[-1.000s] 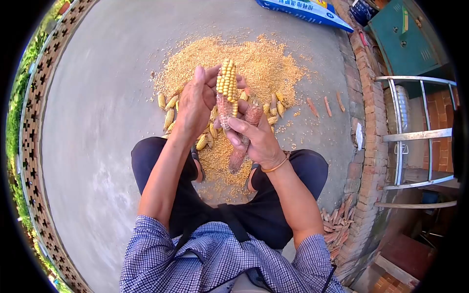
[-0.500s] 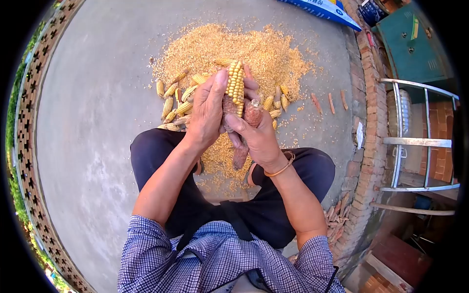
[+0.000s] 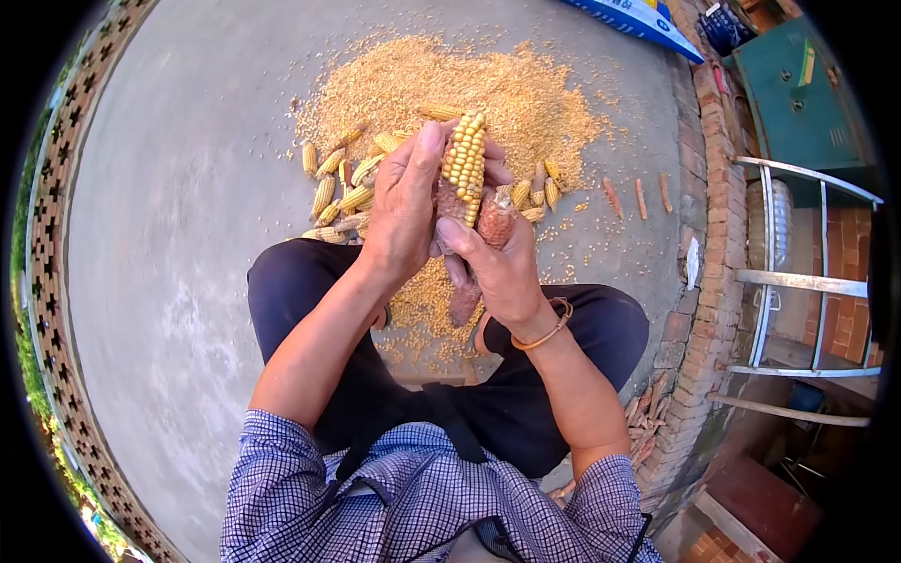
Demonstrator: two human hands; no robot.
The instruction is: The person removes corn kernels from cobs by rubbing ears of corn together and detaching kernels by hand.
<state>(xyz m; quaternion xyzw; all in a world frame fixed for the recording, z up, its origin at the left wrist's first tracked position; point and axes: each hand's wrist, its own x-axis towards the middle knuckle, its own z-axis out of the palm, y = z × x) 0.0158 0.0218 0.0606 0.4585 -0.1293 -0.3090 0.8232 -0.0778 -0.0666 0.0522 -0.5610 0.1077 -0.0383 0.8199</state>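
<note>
A partly shelled corn cob [image 3: 465, 167], yellow kernels on its upper part and bare pinkish core below, stands tilted between my hands. My left hand [image 3: 404, 202] is wrapped against its left side, the thumb pointing up. My right hand [image 3: 497, 267] grips its lower end with the thumb in front, and also holds a bare reddish cob [image 3: 496, 220] crosswise. The lower end of that bare cob pokes out beneath the fingers. Behind the hands lie a heap of loose kernels [image 3: 526, 94] and several partly shelled cobs [image 3: 324, 195] on the concrete.
Three bare cobs [image 3: 641, 199] lie to the right on the floor. More bare cobs [image 3: 648, 418] are piled beside the brick edging [image 3: 718, 244]. A blue bag [image 3: 638, 26] is at the top, a metal ladder-like frame [image 3: 802, 280] and green cabinet [image 3: 788, 94] at the right.
My left hand has closed in from beside the cob and now presses against it. Both hands and the cob sit slightly further right, and the view has shifted a little.
</note>
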